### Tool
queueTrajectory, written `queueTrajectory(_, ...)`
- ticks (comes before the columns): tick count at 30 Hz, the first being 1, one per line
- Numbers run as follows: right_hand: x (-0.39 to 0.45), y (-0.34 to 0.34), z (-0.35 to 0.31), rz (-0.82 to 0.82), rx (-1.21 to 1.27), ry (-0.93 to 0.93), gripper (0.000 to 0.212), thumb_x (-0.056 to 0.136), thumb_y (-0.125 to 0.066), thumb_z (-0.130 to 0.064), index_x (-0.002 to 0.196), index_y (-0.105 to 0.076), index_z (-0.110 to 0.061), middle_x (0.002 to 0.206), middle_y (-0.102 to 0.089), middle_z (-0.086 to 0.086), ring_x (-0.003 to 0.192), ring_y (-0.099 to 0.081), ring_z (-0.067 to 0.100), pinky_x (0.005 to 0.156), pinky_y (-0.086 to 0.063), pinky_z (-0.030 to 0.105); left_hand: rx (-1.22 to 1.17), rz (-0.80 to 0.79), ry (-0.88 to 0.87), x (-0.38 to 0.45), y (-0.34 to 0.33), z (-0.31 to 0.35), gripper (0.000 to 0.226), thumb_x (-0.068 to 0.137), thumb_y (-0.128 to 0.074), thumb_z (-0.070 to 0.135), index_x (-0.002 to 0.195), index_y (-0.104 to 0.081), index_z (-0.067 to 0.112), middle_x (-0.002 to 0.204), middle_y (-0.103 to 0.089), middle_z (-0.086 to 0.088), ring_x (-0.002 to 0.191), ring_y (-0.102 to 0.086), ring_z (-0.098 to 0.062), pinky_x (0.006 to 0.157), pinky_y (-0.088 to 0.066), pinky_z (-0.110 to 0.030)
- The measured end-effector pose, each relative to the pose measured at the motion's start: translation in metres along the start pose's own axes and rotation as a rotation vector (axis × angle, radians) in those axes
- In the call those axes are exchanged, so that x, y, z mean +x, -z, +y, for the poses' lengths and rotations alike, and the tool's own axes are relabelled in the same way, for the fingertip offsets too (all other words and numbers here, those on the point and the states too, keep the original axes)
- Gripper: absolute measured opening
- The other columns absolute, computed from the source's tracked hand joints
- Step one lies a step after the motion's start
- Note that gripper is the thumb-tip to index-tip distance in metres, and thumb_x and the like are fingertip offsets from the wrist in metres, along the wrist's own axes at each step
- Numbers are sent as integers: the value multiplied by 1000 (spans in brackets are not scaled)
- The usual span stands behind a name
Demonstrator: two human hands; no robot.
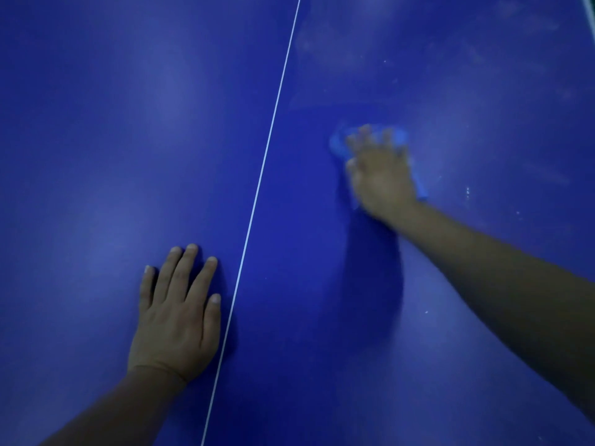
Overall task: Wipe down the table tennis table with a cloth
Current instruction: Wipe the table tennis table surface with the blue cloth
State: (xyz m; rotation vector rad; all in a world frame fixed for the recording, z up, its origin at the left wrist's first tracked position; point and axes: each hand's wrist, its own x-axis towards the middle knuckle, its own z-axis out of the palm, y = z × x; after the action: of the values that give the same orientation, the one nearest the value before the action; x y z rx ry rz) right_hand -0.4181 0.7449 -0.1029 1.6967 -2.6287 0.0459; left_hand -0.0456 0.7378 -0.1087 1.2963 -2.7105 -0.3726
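Note:
The blue table tennis table fills the whole view, split by a thin white centre line. My right hand lies flat with spread fingers on a light blue cloth, pressing it onto the right half; the hand is motion-blurred. The cloth shows past my fingertips and at the hand's right side. My left hand rests flat on the left half, palm down, fingers straight, just left of the centre line.
Pale dusty smears and white specks mark the table surface to the right of and beyond the cloth. A white edge line shows at the top right corner.

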Motion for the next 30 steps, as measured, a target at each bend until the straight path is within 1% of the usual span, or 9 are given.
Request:
queueTrajectory(3,-39,-9,-19,-127,-44,558,52,104,-27,-39,151,-39,-23,160,-33,4,148,-26,35,117,-17,55,4,2,-2,0,0,-3,58,94,-31,34,139,-54,5,152,-41,-17,144,-30,-36,117,-17,-59)
queueTrajectory(7,0,14,77,-10,-48,-299,50,107,-27,-28,156,-28,-15,163,-23,10,147,-22,40,116,-20,57,6,-16,8,1,0,-1,59,94,-30,34,139,-54,6,152,-40,-17,145,-29,-35,117,-17,-59)
queueTrajectory(9,2,23,78,-16,29,-530,51,107,-27,-30,156,-25,-17,164,-20,7,149,-17,38,118,-16,57,5,-27,8,3,1,0,59,93,-30,34,139,-54,5,152,-41,-17,145,-29,-35,117,-17,-59)
queueTrajectory(15,-59,-7,-22,-122,-20,598,50,102,-30,-40,148,-43,-24,157,-39,2,146,-30,33,117,-19,56,9,-31,12,2,0,0,59,94,-30,34,139,-54,5,153,-40,-17,145,-28,-35,117,-17,-60)
queueTrajectory(17,-27,-3,18,-60,-90,425,50,103,-32,-35,150,-42,-21,157,-37,7,145,-32,38,116,-24,59,-1,-17,10,3,0,0,59,93,-30,34,139,-54,5,152,-41,-18,145,-29,-35,117,-18,-60)
queueTrajectory(20,21,14,81,-62,1,-237,50,106,-31,-33,156,-28,-23,164,-21,3,150,-18,34,118,-17,57,2,4,3,3,0,1,59,93,-31,33,138,-55,4,150,-42,-19,143,-31,-37,116,-18,-61)
queueTrajectory(22,23,13,68,-37,51,-344,52,106,-31,-36,157,-25,-27,165,-18,-2,151,-13,32,119,-14,57,5,10,-5,2,-1,0,59,93,-31,34,138,-55,4,151,-42,-19,143,-31,-37,117,-17,-60)
queueTrajectory(27,-55,-10,-26,-74,5,566,51,103,-31,-42,151,-40,-27,160,-33,-2,149,-25,32,119,-17,56,13,-6,-6,1,-4,-2,59,94,-31,35,140,-54,6,153,-39,-16,146,-28,-34,118,-15,-57)
queueTrajectory(30,-34,-6,4,-47,8,457,53,101,-31,-43,150,-41,-26,159,-34,-1,149,-26,32,117,-18,55,13,-19,-6,2,-4,-3,58,95,-30,36,141,-53,8,154,-39,-15,147,-27,-32,118,-15,-57)
